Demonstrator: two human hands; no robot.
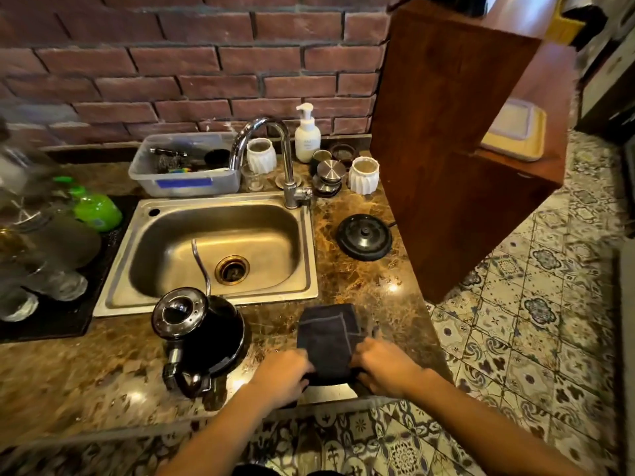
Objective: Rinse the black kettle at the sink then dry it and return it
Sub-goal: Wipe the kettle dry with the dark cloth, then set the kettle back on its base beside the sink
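Observation:
The black gooseneck kettle [202, 334] stands on the marble counter just in front of the steel sink [209, 300], lid on, its thin spout rising over the basin and its handle toward me. Right of it lies a dark folded cloth [328, 338]. My left hand [287, 372] grips the cloth's near left edge and my right hand [383, 367] grips its near right edge. The round black kettle base [364, 237] sits on the counter right of the sink. The chrome tap [275, 156] shows no running water.
A clear plastic tub [185, 182] of utensils, a white soap pump [307, 135], white cups and small jars stand behind the sink. Glass jars and a green bottle [96, 209] sit on a black mat at left. A wooden cabinet [457, 149] stands at right over the tiled floor.

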